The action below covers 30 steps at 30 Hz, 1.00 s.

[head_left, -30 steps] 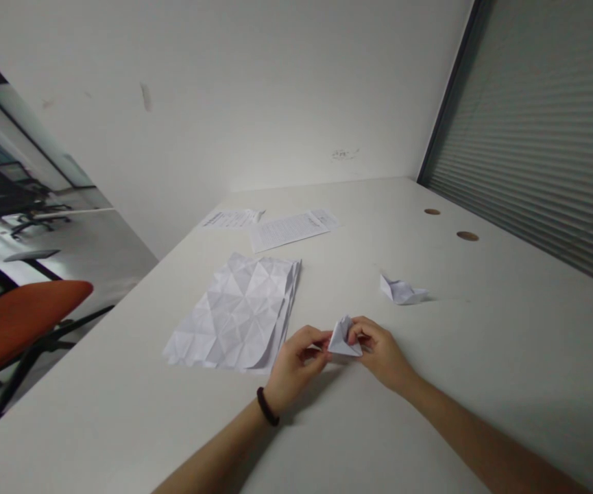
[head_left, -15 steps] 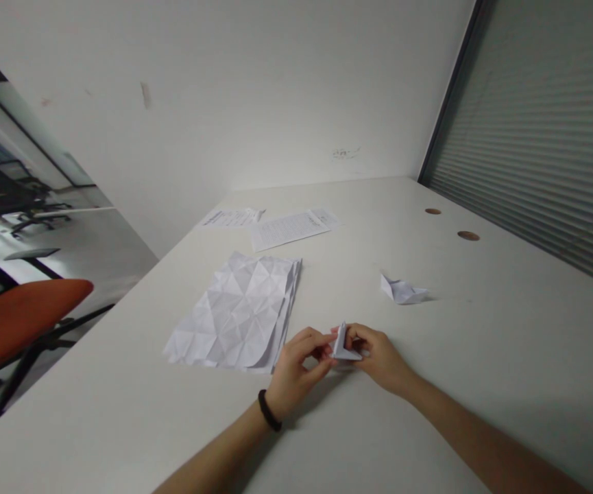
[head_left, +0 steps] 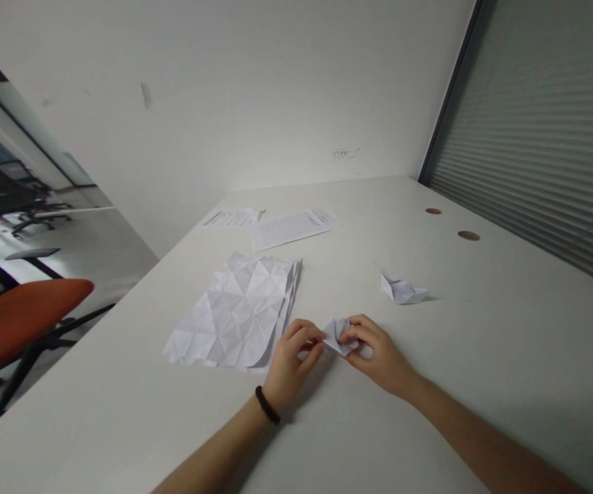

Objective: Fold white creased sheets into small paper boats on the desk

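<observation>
Here, near the front edge of the desk (head_left: 430,425) and about midway along it, I have a small folded paper piece (head_left: 336,334) pinched between both hands. My left hand (head_left: 290,363) closes thumb and forefinger on its left side; my right hand (head_left: 378,353) has its fingertips curled onto the right side, thumb underneath as far as I can tell. Both sets of fingers are closed on the paper, not flat on the desk.

I judge the piece to be almost weightless and thin, stiff only along its creases and soft everywhere else. It should crumple or tear if I squeeze hard, and it may spring open if I let go of a fold. The layered corners and creased edges look like the safest places to hold, since the single-ply flaps would bend. A light pinch seems enough; dry paper is not slippery, though something this small could slide on the smooth desktop if pushed.

Just beside my left hand, toward the left edge of the desk, lies a stack of creased sheets (head_left: 239,312), its near right corner close to my knuckles. A finished folded paper figure (head_left: 402,290) sits apart from my right hand, farther back. Two printed pages (head_left: 288,228) lie toward the far left corner, and two round cable holes (head_left: 467,235) show near the right edge. An orange chair (head_left: 18,319) stands off the left side.
</observation>
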### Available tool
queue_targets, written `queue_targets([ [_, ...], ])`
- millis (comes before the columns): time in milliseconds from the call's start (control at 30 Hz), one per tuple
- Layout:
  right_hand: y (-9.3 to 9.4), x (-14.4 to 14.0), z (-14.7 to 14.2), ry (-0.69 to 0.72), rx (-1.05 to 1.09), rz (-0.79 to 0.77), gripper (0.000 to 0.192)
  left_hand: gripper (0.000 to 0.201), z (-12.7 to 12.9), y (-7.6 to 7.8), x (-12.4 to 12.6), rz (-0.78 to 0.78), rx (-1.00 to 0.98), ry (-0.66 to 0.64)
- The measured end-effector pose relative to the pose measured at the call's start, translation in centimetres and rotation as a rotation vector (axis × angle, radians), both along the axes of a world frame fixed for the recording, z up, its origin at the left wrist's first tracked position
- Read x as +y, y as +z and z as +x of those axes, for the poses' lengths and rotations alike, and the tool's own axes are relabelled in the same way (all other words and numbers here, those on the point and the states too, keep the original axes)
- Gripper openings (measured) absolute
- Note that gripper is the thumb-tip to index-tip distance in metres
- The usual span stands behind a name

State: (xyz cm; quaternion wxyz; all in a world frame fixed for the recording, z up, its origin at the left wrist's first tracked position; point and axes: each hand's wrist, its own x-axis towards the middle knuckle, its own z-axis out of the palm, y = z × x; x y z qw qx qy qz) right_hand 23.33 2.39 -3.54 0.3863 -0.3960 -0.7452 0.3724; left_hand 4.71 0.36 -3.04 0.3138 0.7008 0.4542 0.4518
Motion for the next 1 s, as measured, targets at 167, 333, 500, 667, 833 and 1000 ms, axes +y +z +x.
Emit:
queue_targets([
  [167, -0.2, 0.1, 0.5, 0.044, -0.048, 0.026, 0.019, 0.007, -0.4, -0.7, 0.7, -0.027, 0.005, 0.016],
  [333, -0.4, 0.4, 0.8, 0.087, -0.097, 0.106, 0.02, 0.008, -0.7, -1.4, 0.9, -0.016, 0.131, -0.002],
  [500, -0.2, 0.4, 1.0, -0.013, -0.215, 0.238, 0.014, 0.013, -0.3, -1.0, 0.5, 0.076, 0.277, -0.018],
  [667, -0.3, 0.4, 1.2, 0.062, -0.313, 0.247, 0.013, 0.007, 0.2, -1.1, 0.5, 0.129, 0.366, -0.044],
  [833, 0.0, 0.6, 1.7, 0.16, -0.256, 0.135, 0.01, 0.012, 0.6, -0.8, 0.0, 0.176, 0.465, -0.052],
  [1000, 0.2, 0.7, 2.1, 0.18, -0.232, 0.086, 0.002, 0.002, 1.3, 0.1, -0.9, 0.142, 0.634, -0.055],
])
